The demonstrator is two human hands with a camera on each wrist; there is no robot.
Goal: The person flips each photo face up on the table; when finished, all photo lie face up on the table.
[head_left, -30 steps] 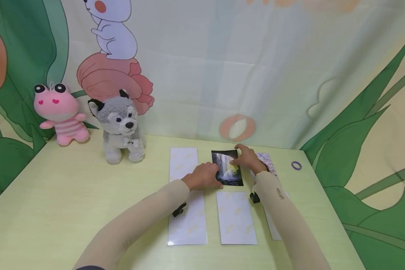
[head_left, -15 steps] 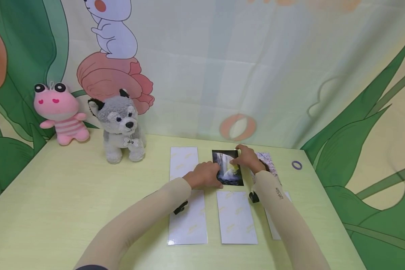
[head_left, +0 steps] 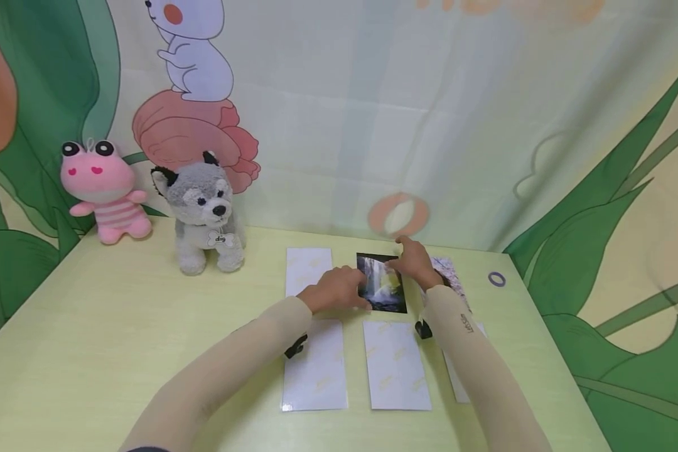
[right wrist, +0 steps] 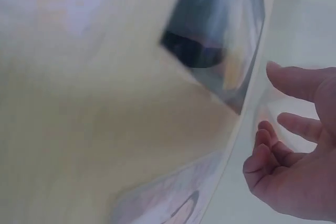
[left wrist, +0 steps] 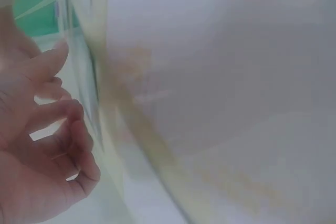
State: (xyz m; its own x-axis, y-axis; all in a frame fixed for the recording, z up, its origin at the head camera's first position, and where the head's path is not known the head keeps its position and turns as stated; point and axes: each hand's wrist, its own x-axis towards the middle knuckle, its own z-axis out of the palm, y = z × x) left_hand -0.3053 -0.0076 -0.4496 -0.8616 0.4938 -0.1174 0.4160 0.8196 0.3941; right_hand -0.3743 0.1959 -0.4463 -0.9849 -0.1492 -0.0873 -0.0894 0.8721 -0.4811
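A photo card of a waterfall with dark edges [head_left: 380, 290] lies face up on the table, between my two hands. My left hand [head_left: 339, 289] is at the card's left edge, fingers loosely bent and nothing between them. At the card's upper right corner is my right hand [head_left: 415, 262], its thumb overlapping the picture in the head view. In the right wrist view the fingers [right wrist: 286, 163] hang loosely curled and hold nothing, apart from the photo card [right wrist: 210, 35]. A pink blossom photo card [head_left: 449, 273] is partly hidden behind the right wrist.
White face-down cards [head_left: 398, 370] lie in front, with more at left [head_left: 316, 376] and under the right forearm. A purple ring [head_left: 496, 279] lies at the right. A plush husky [head_left: 203, 216] and pink plush frog [head_left: 110, 194] sit back left, before a printed curtain [head_left: 316, 125].
Both hands have eased slightly away from the waterfall card, the left to the left and the right upward. The card stays in place; the head view has shifted a little.
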